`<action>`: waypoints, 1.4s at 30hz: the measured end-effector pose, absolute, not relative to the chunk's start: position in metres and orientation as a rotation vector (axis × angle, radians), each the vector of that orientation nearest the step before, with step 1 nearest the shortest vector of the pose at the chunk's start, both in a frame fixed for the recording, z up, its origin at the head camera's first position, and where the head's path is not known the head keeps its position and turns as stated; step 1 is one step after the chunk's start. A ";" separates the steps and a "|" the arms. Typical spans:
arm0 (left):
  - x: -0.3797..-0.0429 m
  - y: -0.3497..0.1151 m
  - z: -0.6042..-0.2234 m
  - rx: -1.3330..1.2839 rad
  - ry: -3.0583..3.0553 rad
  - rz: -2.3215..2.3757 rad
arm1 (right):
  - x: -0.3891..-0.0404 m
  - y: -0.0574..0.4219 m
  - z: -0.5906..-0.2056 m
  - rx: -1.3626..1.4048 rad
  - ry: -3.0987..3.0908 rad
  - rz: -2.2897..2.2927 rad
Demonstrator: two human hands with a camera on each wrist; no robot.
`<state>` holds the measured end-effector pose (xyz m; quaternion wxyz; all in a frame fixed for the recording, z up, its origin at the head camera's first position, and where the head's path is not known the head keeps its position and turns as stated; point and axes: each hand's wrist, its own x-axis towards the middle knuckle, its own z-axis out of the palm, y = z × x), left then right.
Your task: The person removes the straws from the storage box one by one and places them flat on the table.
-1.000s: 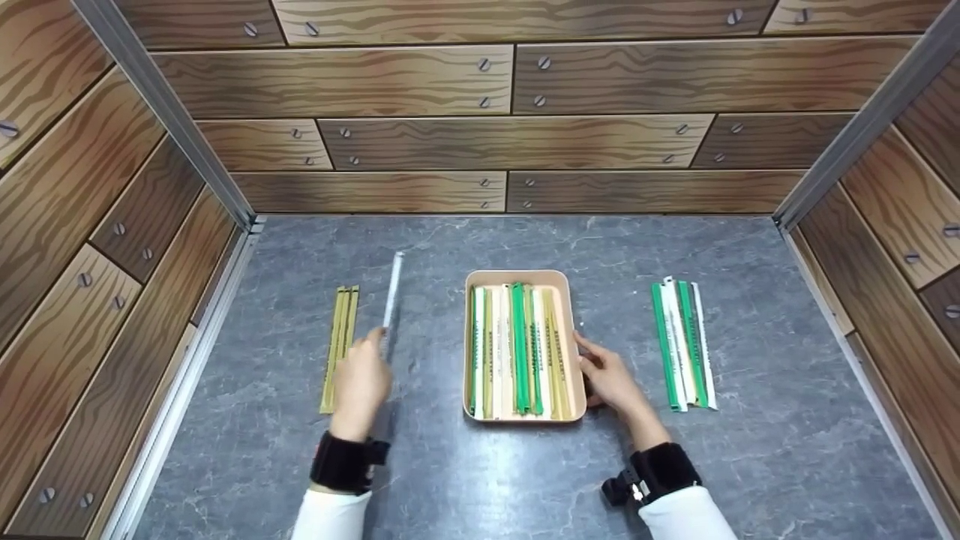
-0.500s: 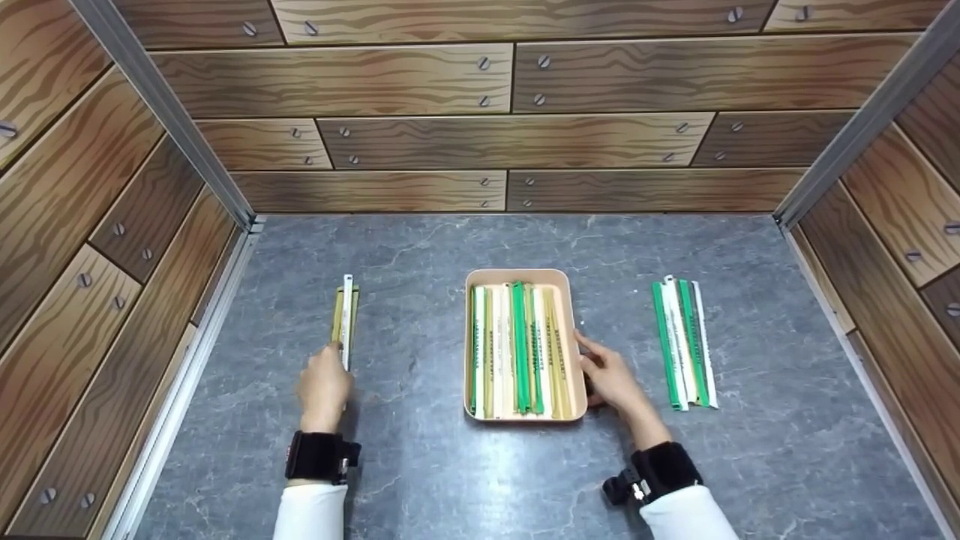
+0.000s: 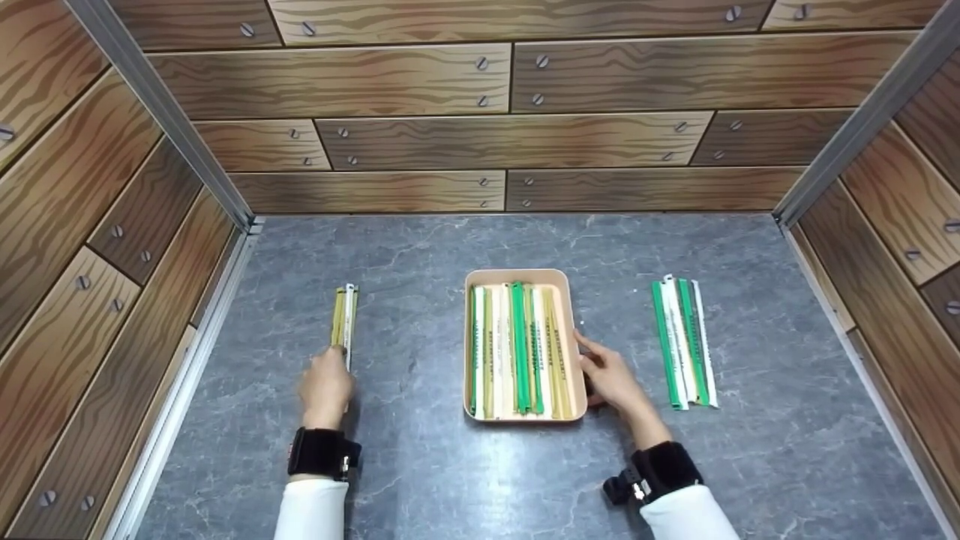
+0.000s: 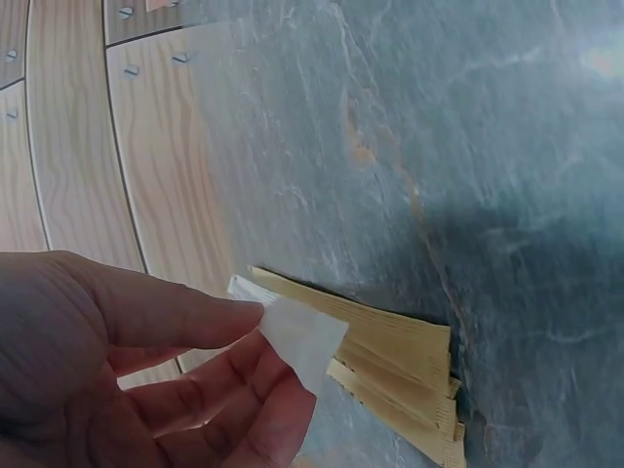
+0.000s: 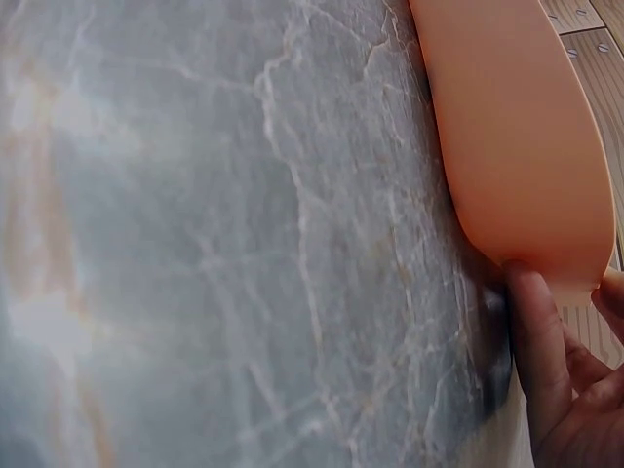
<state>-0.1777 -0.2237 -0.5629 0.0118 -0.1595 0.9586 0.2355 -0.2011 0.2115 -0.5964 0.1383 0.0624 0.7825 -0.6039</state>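
Leftward since a second earlier, the left hand (image 3: 326, 382) had carried a white packet (image 3: 349, 322) over gold packets (image 3: 338, 315) lying just beyond its knuckles, thumb and fingers pinching the near end. Right-hand fingers (image 3: 592, 346), spread, touched the tray (image 3: 555, 279) at their left; green and white packets (image 3: 685, 345) lay rightward.

The tray (image 5: 526, 136) looks smooth plastic, the white wrapper (image 4: 305, 336) paper, the tabletop (image 3: 450, 480) glossy.

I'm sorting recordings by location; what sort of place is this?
Probably a staged recording booth: wood-patterned panels border a marbled grey surface, grey strips line the corners, and black wristbands are worn.
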 end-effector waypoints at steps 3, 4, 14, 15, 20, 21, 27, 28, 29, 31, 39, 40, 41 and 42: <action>-0.178 -0.225 -0.565 -0.507 2.982 0.718 | -0.201 0.211 -0.596 0.180 2.265 -1.743; -0.177 -0.226 -0.565 -0.514 2.983 0.713 | -0.201 0.211 -0.596 0.178 2.263 -1.745; -0.175 -0.199 -0.552 -0.396 3.090 0.722 | -0.202 0.212 -0.598 0.178 2.261 -1.743; -0.175 -0.192 -0.549 -0.339 3.101 0.756 | -0.202 0.212 -0.598 0.173 2.264 -1.744; -0.178 -0.146 -0.536 -0.028 3.047 0.928 | -0.201 0.212 -0.597 0.159 2.287 -1.735; -0.180 -0.136 -0.535 0.026 3.014 0.968 | -0.201 0.212 -0.597 0.156 2.298 -1.726; -0.187 -0.080 -0.532 0.195 2.866 1.084 | -0.202 0.210 -0.596 0.148 2.362 -1.657; -0.188 -0.071 -0.533 0.210 2.861 1.081 | -0.202 0.210 -0.596 0.146 2.374 -1.648; -0.188 -0.063 -0.535 0.234 2.861 1.074 | -0.202 0.209 -0.596 0.143 2.389 -1.640; -0.188 -0.047 -0.538 0.246 2.862 1.032 | -0.202 0.209 -0.595 0.130 2.418 -1.629; -0.187 -0.008 -0.558 0.276 2.927 0.726 | -0.204 0.209 -0.594 0.091 2.474 -1.609; -0.187 -0.005 -0.560 0.283 2.927 0.697 | -0.204 0.209 -0.595 0.091 2.474 -1.609; -0.188 -0.003 -0.562 0.287 2.921 0.676 | -0.204 0.209 -0.595 0.092 2.475 -1.607; -0.188 -0.001 -0.563 0.286 2.908 0.659 | -0.204 0.209 -0.594 0.097 2.474 -1.608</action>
